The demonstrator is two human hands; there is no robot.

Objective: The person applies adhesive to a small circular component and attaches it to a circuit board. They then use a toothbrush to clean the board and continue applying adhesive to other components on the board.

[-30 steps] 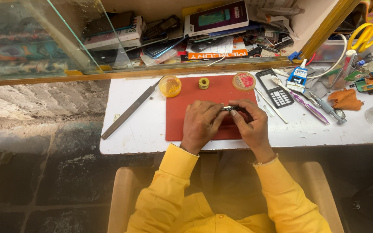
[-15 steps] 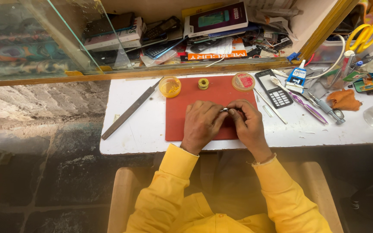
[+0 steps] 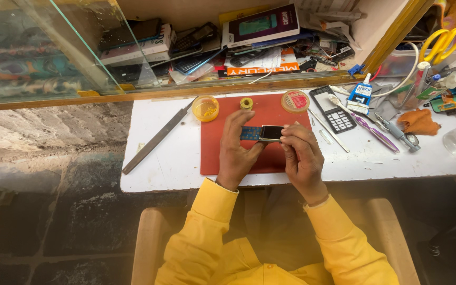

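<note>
Circuit board (image 3: 250,133) with a small dark screen (image 3: 271,132) is held just above the red mat (image 3: 270,113), left hand (image 3: 237,153) pinching its blue end, right hand (image 3: 302,155) closed on the screen end. Handling looks mid-way; a steady grip seems needed. White bench (image 3: 159,169), glass cabinet (image 3: 43,47), stone floor (image 3: 43,158).

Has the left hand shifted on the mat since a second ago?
No. The left hand sits on the same spot of the red mat, below the yellow dish.
</note>
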